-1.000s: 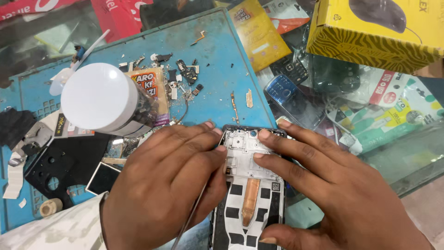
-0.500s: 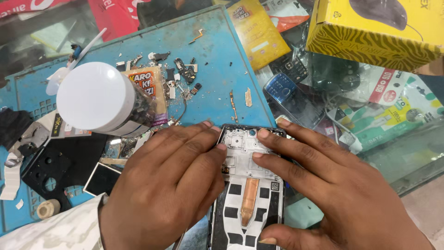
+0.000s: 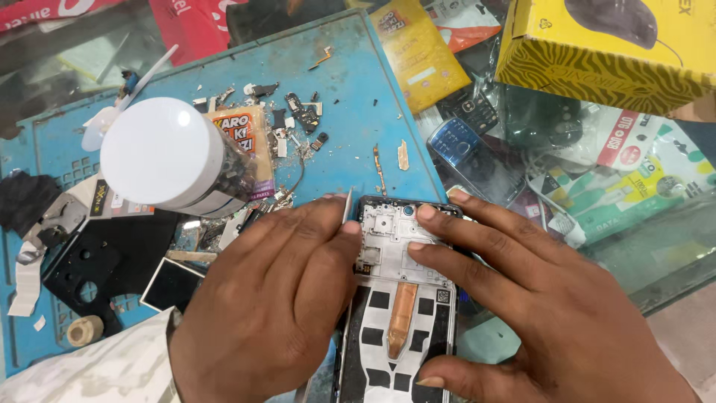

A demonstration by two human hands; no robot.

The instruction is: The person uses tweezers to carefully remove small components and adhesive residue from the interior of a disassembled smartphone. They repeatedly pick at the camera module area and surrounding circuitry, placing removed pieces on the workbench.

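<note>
Phone (image 3: 399, 298) lies near on the blue worktop (image 3: 350, 82), back cover already off, insides bare. Left hand (image 3: 272, 302) pinches a thin pry tool (image 3: 347, 205) at its edge; right hand (image 3: 522, 298) presses flat, fingers spread. Board still seated.

An opened smartphone with a white inner frame and a copper strip (image 3: 399, 298) lies near the front edge of the blue work mat (image 3: 350, 89). The left hand (image 3: 272, 298) presses a thin pale pry tool (image 3: 347, 205) against its left edge, and the right hand (image 3: 537, 298) lies flat over its right side. Further left stands a clear jar with a round white lid (image 3: 164, 155); far right sits a yellow cardboard box (image 3: 597, 63).
</note>
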